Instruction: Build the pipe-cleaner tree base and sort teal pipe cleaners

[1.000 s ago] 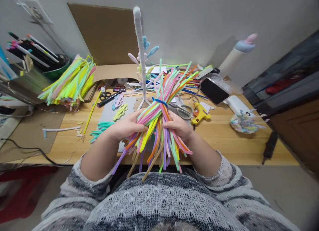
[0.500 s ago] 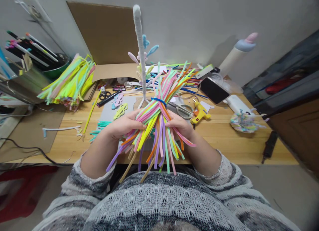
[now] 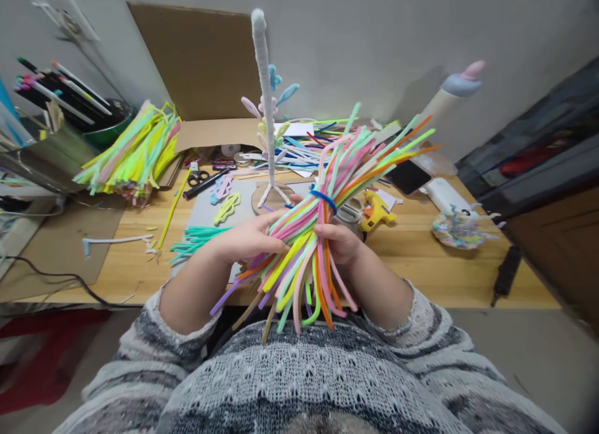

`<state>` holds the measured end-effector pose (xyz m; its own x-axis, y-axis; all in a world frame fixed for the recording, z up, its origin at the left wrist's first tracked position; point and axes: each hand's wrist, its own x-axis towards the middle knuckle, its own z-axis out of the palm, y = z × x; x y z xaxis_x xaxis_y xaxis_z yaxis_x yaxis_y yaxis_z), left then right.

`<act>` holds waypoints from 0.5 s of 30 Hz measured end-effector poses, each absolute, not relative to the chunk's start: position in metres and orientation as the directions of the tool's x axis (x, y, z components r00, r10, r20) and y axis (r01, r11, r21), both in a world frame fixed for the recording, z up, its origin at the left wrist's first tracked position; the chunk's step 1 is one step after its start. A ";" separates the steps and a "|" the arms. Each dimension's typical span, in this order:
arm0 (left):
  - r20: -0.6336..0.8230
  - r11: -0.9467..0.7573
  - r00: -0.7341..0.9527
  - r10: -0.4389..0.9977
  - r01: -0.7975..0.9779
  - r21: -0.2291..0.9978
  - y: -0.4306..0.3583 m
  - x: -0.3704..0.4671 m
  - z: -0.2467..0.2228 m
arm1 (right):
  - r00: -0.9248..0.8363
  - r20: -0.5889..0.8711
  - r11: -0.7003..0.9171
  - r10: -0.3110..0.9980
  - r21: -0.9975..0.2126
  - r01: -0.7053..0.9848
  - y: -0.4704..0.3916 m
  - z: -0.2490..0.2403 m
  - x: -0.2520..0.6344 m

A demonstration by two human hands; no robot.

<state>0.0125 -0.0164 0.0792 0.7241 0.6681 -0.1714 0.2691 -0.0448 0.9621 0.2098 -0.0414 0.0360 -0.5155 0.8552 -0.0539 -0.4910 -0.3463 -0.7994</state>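
Between my hands is a thick bundle of pipe cleaners (image 3: 299, 243) in pink, mint, yellow, orange, purple and tan. A blue tie (image 3: 324, 200) cinches it, and both ends fan out, the upper end leaning right. My left hand (image 3: 255, 237) grips the bundle from the left, below the tie, with the thumb on top. My right hand (image 3: 344, 241) closes on its right side just under the tie. Some fingers of both hands are hidden behind the strands. Behind stands a white wrapped stem (image 3: 266, 97) with splayed feet, blue, pink and yellow petal shapes near it.
Another pipe cleaner bundle (image 3: 133, 153) lies at left beside a pen holder (image 3: 105, 122). Teal pieces (image 3: 196, 240) lie near my left wrist. At right are a yellow glue gun (image 3: 375, 210), a phone (image 3: 409, 175), a pastel fluffy ornament (image 3: 458, 228) and a black tool (image 3: 506, 275).
The bundle has tilted, its upper end swinging right, and the blue tie has moved right and slightly down. Both hands keep hold; my left hand has shifted a little to the right.
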 end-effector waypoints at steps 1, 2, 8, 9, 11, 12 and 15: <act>-0.148 -0.112 0.714 0.684 0.303 0.946 -0.016 0.012 0.081 | -0.505 -0.058 -0.342 0.861 -0.800 -0.493 -0.041 0.036 0.211; -0.111 -0.185 0.695 0.710 0.337 0.923 -0.016 0.012 0.084 | -0.492 -0.068 -0.345 0.868 -0.796 -0.497 -0.040 0.037 0.212; 0.457 -0.539 0.291 0.841 0.534 0.652 -0.033 0.001 0.109 | -0.282 -0.092 -0.235 0.955 -0.816 -0.528 -0.033 0.041 0.222; 0.531 -0.561 0.236 0.814 0.556 0.613 -0.039 0.000 0.110 | -0.241 -0.085 -0.203 0.967 -0.828 -0.523 -0.032 0.042 0.224; 0.610 -0.587 0.175 0.773 0.562 0.583 -0.051 0.000 0.108 | -0.159 -0.061 -0.136 0.985 -0.843 -0.521 -0.030 0.043 0.227; 0.627 -0.593 0.156 0.763 0.555 0.583 -0.056 0.000 0.104 | -0.113 -0.040 -0.094 0.993 -0.844 -0.528 -0.029 0.044 0.228; 0.622 -0.591 0.142 0.770 0.527 0.611 -0.067 0.002 0.088 | 0.011 0.029 0.031 1.000 -0.828 -0.560 -0.026 0.044 0.231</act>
<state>0.0023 -0.0673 0.0878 0.1425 0.7702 0.6217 0.5271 -0.5907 0.6110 0.2308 -0.0264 0.0436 0.0115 0.9995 0.0292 -0.5598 0.0306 -0.8281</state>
